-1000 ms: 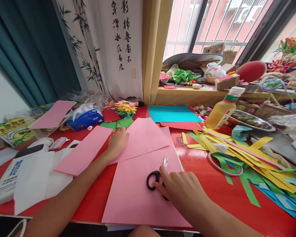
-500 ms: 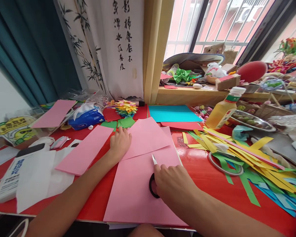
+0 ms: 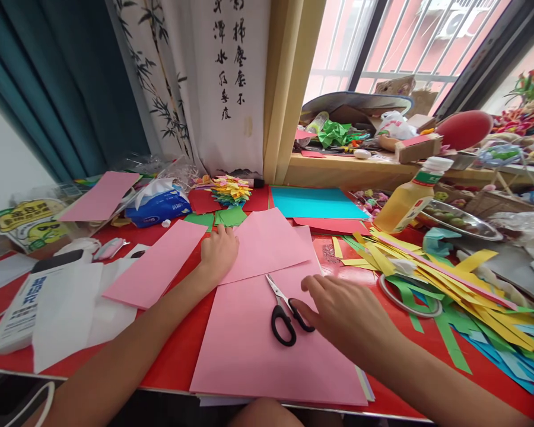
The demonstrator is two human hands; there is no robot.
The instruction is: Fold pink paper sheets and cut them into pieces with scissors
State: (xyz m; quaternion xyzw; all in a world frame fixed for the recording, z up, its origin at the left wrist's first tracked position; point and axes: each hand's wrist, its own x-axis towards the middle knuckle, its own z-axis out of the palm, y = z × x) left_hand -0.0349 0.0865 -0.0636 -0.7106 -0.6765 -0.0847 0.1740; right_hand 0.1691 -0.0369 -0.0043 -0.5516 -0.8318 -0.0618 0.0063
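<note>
My left hand, fingers curled, holds the left edge of a smaller pink sheet of paper. That sheet lies slanted over the top of a stack of larger pink paper. Black-handled scissors rest on the stack, blades slightly apart and pointing up toward the smaller sheet. My right hand is just right of them, fingers apart, its thumb at the right handle loop. Whether the thumb still touches the loop I cannot tell.
Left are a pink strip of paper, a blue tissue pack and a white box. Behind sit a folded-paper ornament and blue paper. Right are a bottle, yellow strips and a ring.
My right hand has let go of the scissors, which now lie on the pink paper, and has moved right with its fingers opened. My left hand stays at the smaller sheet.
</note>
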